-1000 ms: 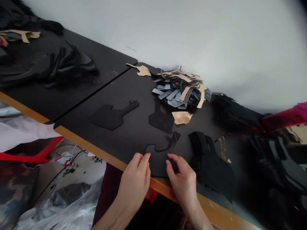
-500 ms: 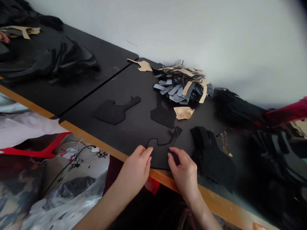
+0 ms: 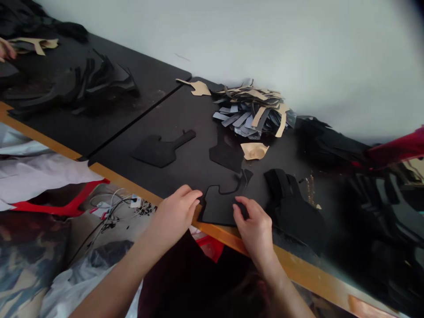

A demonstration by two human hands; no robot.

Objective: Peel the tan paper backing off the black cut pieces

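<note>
A flat black cut piece (image 3: 218, 207), with a grey face and a dark border, lies at the table's front edge between my hands. Its narrow curved arm points up and right. My left hand (image 3: 177, 214) is just off its left side, thumb and fingers pressed together; what they hold, if anything, is hidden. At the right side of the piece my right hand (image 3: 254, 224) is closed, its thumb and forefinger tips nearly meeting at the surface. Farther back lie another black cut piece (image 3: 157, 151) with a long arm and a dark piece (image 3: 225, 154).
A pile of grey and tan strips (image 3: 250, 110) stands by the wall, with a tan scrap (image 3: 254, 151) before it. Stacked black pieces (image 3: 294, 212) lie at right. Another person's hand (image 3: 5, 49) shows at far left. Cables (image 3: 111, 207) lie on the floor.
My left hand has moved left, off the cut piece, uncovering its left edge. My right hand stays near the piece's right side. The other person's hand at far left has shifted slightly.
</note>
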